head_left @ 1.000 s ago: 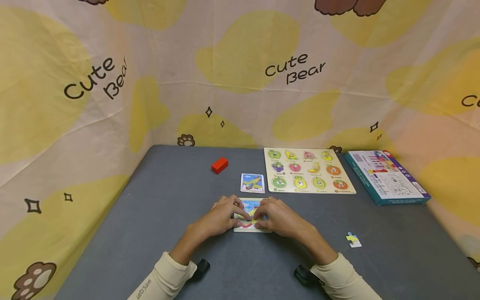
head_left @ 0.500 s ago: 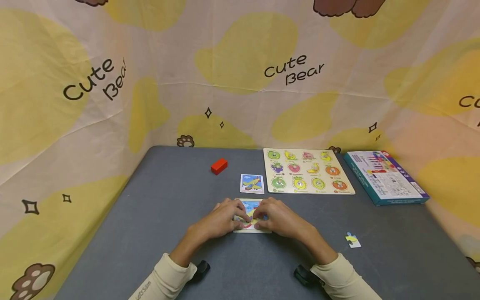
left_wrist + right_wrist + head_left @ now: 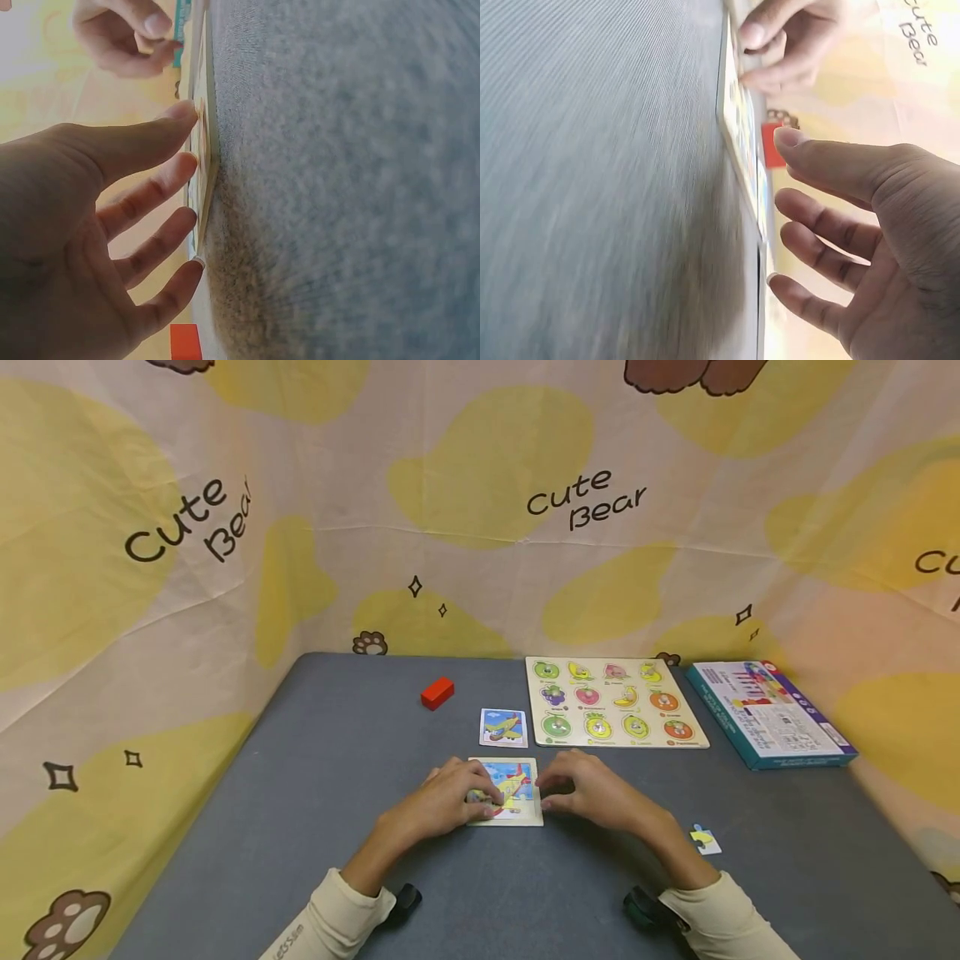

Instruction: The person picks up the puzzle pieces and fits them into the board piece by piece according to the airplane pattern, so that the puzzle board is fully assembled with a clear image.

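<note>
A small jigsaw puzzle in a pale wooden frame (image 3: 528, 822) lies before me, its picture a yellow airplane on blue sky. My left hand (image 3: 448, 793) rests its thumb and fingertips on the puzzle's left part, hiding some of the picture. The left wrist view shows these fingers spread and fairly straight against the board. Just off the right edge of the frame hovers my right hand (image 3: 596, 787), fingers loosely bent. In the right wrist view there is nothing between its thumb and fingers. A loose jigsaw piece (image 3: 706, 840), yellow, blue and white, lies farther right on the table.
Behind the puzzle lies a square airplane picture card (image 3: 503, 728). A red block (image 3: 437, 693) sits at the back left. A fruit picture board (image 3: 600, 742) and a flat teal-edged box (image 3: 780, 718) occupy the back right. Patterned cloth (image 3: 480, 485) encloses the grey table.
My right hand has lifted off the puzzle and moved right, uncovering the picture's right side. The left hand stays in place on the board.
</note>
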Action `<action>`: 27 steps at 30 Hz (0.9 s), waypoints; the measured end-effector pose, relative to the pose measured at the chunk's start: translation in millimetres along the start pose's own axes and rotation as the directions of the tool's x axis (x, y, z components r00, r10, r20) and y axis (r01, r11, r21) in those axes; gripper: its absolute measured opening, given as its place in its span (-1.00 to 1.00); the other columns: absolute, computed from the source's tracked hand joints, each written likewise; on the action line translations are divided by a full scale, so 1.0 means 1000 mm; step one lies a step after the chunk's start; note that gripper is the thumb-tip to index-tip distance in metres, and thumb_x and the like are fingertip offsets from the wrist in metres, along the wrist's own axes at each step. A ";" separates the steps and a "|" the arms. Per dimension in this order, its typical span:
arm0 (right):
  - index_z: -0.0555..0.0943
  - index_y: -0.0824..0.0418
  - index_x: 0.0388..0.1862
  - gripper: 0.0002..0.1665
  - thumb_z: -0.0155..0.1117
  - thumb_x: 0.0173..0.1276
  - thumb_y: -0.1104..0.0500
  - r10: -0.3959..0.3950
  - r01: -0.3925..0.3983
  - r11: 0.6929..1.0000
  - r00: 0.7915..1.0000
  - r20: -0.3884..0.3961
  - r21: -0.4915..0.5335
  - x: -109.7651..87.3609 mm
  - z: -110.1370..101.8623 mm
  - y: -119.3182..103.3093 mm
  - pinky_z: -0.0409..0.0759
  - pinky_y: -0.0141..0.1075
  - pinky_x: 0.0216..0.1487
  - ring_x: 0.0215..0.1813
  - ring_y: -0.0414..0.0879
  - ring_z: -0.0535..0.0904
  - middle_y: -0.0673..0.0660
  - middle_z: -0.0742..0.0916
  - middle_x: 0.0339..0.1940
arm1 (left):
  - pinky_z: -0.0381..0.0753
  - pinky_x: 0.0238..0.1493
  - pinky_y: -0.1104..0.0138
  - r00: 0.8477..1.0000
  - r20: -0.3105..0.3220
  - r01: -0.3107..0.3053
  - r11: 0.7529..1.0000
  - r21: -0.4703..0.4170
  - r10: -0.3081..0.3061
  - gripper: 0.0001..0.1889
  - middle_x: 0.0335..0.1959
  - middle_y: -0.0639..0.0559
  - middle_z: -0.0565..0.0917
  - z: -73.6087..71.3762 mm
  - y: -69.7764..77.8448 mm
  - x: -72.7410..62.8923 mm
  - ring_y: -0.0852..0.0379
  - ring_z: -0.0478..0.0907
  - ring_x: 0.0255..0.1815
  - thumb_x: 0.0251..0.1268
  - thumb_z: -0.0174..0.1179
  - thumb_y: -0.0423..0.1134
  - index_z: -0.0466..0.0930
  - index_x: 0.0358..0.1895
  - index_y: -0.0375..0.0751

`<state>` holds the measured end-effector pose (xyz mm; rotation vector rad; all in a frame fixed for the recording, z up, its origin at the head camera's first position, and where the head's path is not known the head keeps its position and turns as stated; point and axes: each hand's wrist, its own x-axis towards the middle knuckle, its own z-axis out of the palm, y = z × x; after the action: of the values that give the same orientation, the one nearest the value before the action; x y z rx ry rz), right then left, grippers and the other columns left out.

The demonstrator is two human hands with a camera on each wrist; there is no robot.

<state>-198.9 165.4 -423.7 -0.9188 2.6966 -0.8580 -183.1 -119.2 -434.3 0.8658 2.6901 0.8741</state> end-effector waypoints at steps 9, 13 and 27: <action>0.80 0.07 0.01 -0.71 0.57 0.35 0.06 0.066 -0.069 0.996 0.996 -0.056 -0.052 -0.042 -0.022 0.025 0.61 -0.15 0.05 -0.01 -0.15 0.59 -0.13 0.74 -0.09 | 0.33 0.10 0.01 1.000 -0.023 -0.016 1.000 0.012 0.016 -0.81 0.02 0.15 0.65 0.004 -0.002 -0.001 0.01 0.43 0.16 0.38 0.44 -0.23 0.87 -0.01 0.09; 0.80 0.06 0.03 -0.68 0.58 0.33 0.04 0.117 -0.121 0.992 0.990 -0.084 -0.041 -0.063 -0.033 0.037 0.61 -0.14 0.04 -0.01 -0.12 0.61 -0.12 0.75 -0.08 | 0.32 0.08 0.04 0.999 -0.029 -0.024 1.000 0.010 0.024 -0.81 0.00 0.14 0.65 0.004 -0.002 -0.001 0.04 0.42 0.09 0.37 0.45 -0.24 0.87 -0.01 0.08; 0.78 0.09 0.10 -0.47 0.62 0.25 -0.13 0.277 -0.284 0.957 0.955 -0.105 -0.057 -0.128 -0.063 0.070 0.62 -0.19 0.01 0.02 -0.10 0.61 -0.08 0.77 -0.02 | 0.34 0.05 0.05 0.999 -0.031 -0.038 0.999 0.008 0.039 -0.80 -0.01 0.12 0.65 0.004 0.000 -0.001 0.04 0.42 0.06 0.37 0.44 -0.25 0.87 0.00 0.05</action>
<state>-153.5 317.3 -415.1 -0.4975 2.8622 -0.7666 -181.1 -117.8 -437.5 0.9159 2.7139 0.8934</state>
